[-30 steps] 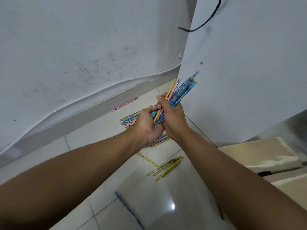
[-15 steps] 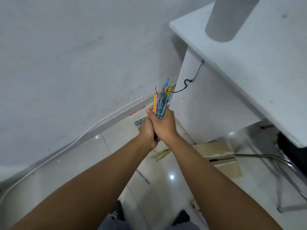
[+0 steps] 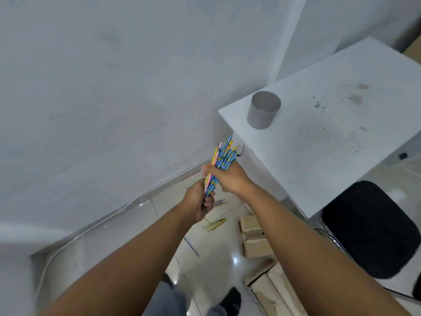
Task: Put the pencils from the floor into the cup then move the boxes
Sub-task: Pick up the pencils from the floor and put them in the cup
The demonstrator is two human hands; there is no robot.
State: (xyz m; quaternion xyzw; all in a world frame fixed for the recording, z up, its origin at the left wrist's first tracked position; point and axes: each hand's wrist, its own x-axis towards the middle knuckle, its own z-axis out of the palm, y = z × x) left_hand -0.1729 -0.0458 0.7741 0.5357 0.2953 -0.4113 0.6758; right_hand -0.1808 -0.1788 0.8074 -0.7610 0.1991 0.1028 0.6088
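Both hands, left hand (image 3: 200,201) and right hand (image 3: 227,179), clamp one pencil bundle (image 3: 222,160). Grey cup (image 3: 264,110) looks empty. Loose pencils (image 3: 215,224) remain on floor; boxes (image 3: 252,236) unmoved.

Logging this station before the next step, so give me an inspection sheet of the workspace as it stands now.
Surface: white table, stained, bare apart from the cup.
Job's things: grey cup upright near the table corner; pencil bundle held; loose pencils on the floor; cardboard boxes beside the table.
Clutter: nothing seen.
Grippers: left hand and right hand both closed on the bundle.
Cables: white cable along the skirting.
Surroundings: grey wall; black chair.
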